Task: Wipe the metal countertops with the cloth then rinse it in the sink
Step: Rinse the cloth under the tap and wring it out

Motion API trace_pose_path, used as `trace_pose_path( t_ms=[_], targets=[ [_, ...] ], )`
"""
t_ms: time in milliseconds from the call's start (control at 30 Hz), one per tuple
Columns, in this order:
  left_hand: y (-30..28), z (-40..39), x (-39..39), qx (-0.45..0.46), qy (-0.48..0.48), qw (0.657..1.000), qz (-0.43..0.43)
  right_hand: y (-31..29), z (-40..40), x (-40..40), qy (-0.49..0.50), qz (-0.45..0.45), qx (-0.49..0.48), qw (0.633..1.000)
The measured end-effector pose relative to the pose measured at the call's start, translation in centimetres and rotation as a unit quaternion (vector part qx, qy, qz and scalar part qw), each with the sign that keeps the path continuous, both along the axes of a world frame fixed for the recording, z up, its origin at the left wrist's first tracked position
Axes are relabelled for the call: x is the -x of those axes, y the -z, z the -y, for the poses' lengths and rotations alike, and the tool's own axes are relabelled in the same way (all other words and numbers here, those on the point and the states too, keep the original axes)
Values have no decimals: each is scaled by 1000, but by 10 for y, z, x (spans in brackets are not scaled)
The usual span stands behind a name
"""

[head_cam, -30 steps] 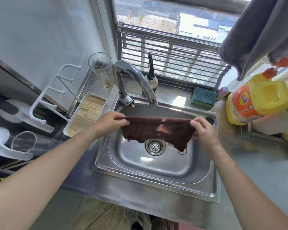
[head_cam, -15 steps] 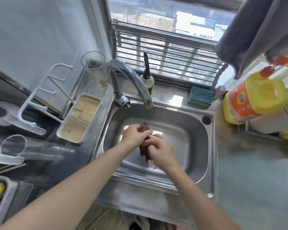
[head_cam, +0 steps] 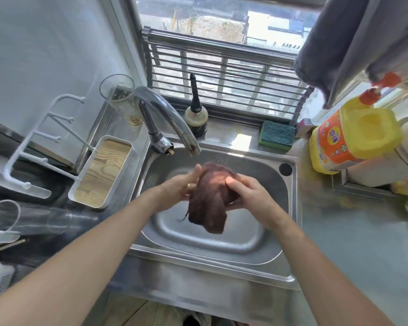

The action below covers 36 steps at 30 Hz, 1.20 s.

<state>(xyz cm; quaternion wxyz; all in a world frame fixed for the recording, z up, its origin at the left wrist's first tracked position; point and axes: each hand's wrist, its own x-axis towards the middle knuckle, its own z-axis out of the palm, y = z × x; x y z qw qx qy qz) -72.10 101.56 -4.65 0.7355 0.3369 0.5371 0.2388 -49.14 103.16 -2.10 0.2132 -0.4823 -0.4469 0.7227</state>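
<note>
Over the sink point(head_cam: 290, 243) set in the counter's back edge, below the faucet point(head_cam: 172, 123), the 2 hands bunch the brown cloth point(head_cam: 210, 198): the left hand point(head_cam: 181, 187) presses it with nearly straight fingers, while the right hand point(head_cam: 247, 191) grips it with curled fingers.

cloth point(head_cam: 207, 198) between hands over sink point(head_cam: 264, 260), faucet point(head_cam: 172, 118) behind, sponge point(head_cam: 276, 135) behind-right, tray point(head_cam: 101, 170) left
</note>
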Motion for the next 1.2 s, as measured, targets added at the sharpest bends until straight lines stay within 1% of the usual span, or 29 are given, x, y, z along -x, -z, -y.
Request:
trace_pose_path(
  t_ms=[33, 67, 100, 167, 200, 267, 300, 333, 367, 400, 433, 467, 500, 533, 567, 633, 667, 700, 733, 800, 867, 933, 1000, 1100, 1133, 1200],
  targets=[
    [7, 6, 0, 41, 42, 998, -6, 1, 1, -1, 34, -18, 42, 998],
    [16, 12, 1, 64, 61, 996, -8, 4, 1, -4, 54, -8, 61, 997],
    [24, 17, 2, 71, 49, 996, 3, 7, 0, -7, 63, 10, 62, 996],
    [32, 22, 3, 78, -26, 995, 57, 12, -2, -14, 90, 36, 51, 994],
    [33, 23, 3, 81, -75, 991, 77, 16, -3, -18, 118, 25, 62, 991],
    [39, 23, -1, 109, -209, 969, 71, 22, -2, -19, 166, -22, 119, 979],
    [46, 23, -2, 152, -264, 951, 58, 24, -1, -18, 179, -49, 147, 972],
    [52, 24, -3, 214, -285, 933, 54, 27, -1, -15, 189, -67, 166, 966],
    [56, 26, -8, 278, -262, 922, 63, 30, 0, -9, 201, -80, 180, 960],
    [57, 30, -13, 321, -211, 919, 86, 31, 2, -3, 214, -81, 194, 954],
    [58, 33, -19, 343, -168, 917, 116, 33, 3, 4, 233, -84, 210, 946],
    [56, 35, -27, 342, -141, 918, 139, 36, 4, 10, 256, -81, 227, 936],
    [52, 34, -34, 333, -142, 920, 148, 38, 4, 17, 274, -73, 242, 928],
    [47, 31, -41, 317, -175, 920, 148, 39, 4, 21, 285, -50, 250, 924],
    [44, 27, -47, 288, -235, 919, 132, 42, 3, 23, 290, -16, 244, 925],
    [50, 18, -50, 221, -354, 908, 42, 49, 0, 22, 293, 101, 206, 928],
    [52, 15, -50, 198, -384, 902, -9, 50, -2, 20, 296, 150, 196, 923],
    [51, 12, -51, 191, -393, 898, -41, 51, -4, 18, 299, 177, 191, 918],
    [47, 10, -53, 199, -392, 897, -53, 50, -5, 16, 300, 192, 187, 916],
    [36, 7, -63, 228, -382, 894, -45, 45, -8, 10, 295, 208, 180, 915],
    [20, 2, -79, 221, -371, 902, -25, 31, -12, -4, 296, 206, 173, 916],
    [3, -5, -104, 180, -384, 906, -11, 9, -16, -27, 303, 200, 151, 920],
    [-19, -9, -138, 118, -397, 910, 24, -12, -19, -59, 326, 191, 121, 918],
    [-50, -11, -194, 25, -353, 932, 82, -44, -19, -110, 396, 159, 70, 902],
    [-56, -11, -212, 8, -335, 937, 95, -51, -18, -128, 415, 160, 58, 894],
    [-54, -8, -246, -1, -311, 945, 106, -54, -14, -166, 436, 190, 48, 878]
  ],
)
